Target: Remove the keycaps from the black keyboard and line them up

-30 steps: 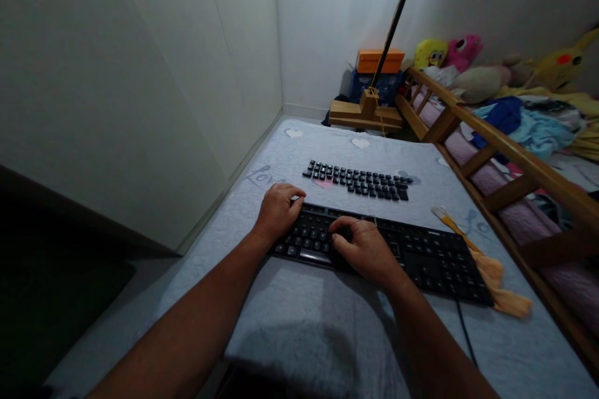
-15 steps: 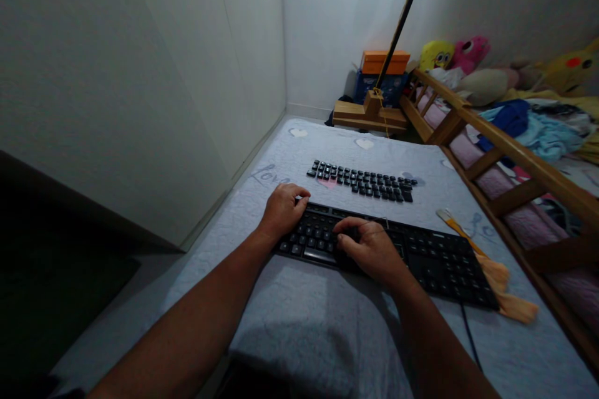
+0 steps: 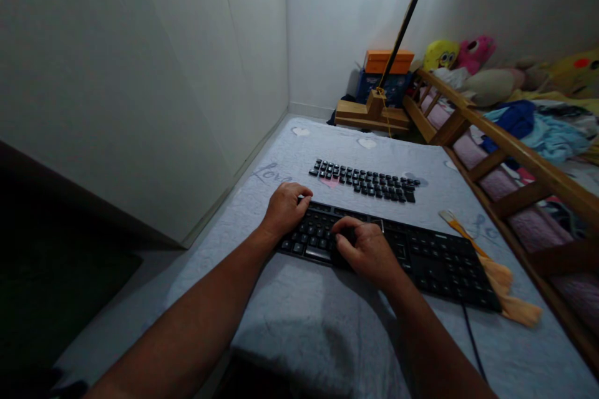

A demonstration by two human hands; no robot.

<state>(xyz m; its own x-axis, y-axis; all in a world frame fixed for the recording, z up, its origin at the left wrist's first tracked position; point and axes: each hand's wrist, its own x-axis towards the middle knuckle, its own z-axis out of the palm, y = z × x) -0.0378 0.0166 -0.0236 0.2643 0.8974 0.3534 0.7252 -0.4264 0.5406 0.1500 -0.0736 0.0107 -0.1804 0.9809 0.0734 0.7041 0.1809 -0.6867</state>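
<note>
1. Head view: the black keyboard (image 3: 435,265) lies on the patterned cloth (image 3: 290,305), below rows of loose keycaps (image 3: 365,179).
2. The left hand (image 3: 286,207) rests at its left end, fingers together; any grip cannot be told.
3. The right hand (image 3: 367,249) curls over the keys, a wire loop (image 3: 380,222) beside it; whether it pinches anything cannot be told.

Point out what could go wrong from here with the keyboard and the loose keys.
The loose keys sit in rows on the sheet, just beyond the keyboard; a bump from it or the left hand could scatter them and lose their order.

The cable runs beside the right forearm, so a snag might tug the keyboard askew.
</note>
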